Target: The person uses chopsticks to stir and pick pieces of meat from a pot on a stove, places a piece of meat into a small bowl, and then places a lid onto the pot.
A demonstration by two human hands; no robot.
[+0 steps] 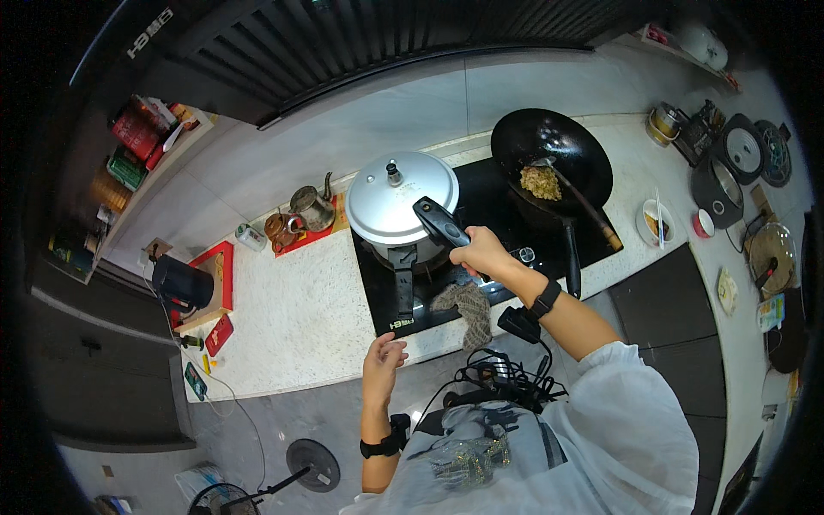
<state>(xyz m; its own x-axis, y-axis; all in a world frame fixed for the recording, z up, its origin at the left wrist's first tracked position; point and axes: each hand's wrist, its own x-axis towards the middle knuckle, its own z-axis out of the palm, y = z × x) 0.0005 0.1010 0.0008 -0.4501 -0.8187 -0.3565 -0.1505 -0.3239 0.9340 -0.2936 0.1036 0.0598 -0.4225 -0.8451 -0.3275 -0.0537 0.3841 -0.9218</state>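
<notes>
A silver pressure cooker lid point(399, 184) with a black valve knob sits on its pot over the left side of the black cooktop point(373, 296). My right hand point(482, 253) is closed around the end of the black lid handle point(440, 223). That handle points right of the pot's own black handle point(403, 283), so the two are not lined up. Low in front of the counter edge hangs my left hand point(384, 369), fingers loosely bent and apart, holding nothing. A grey-brown cloth point(468, 311) drapes over the cooktop's front edge, between my hands.
A black wok point(558, 142) holding chopped food and a wooden-handled spatula point(592, 215) stands on the right. Beyond it are a white bowl with chopsticks point(648, 225) and a rice cooker point(719, 190). To the left stand a metal teapot point(311, 208) and a dark kettle point(183, 283).
</notes>
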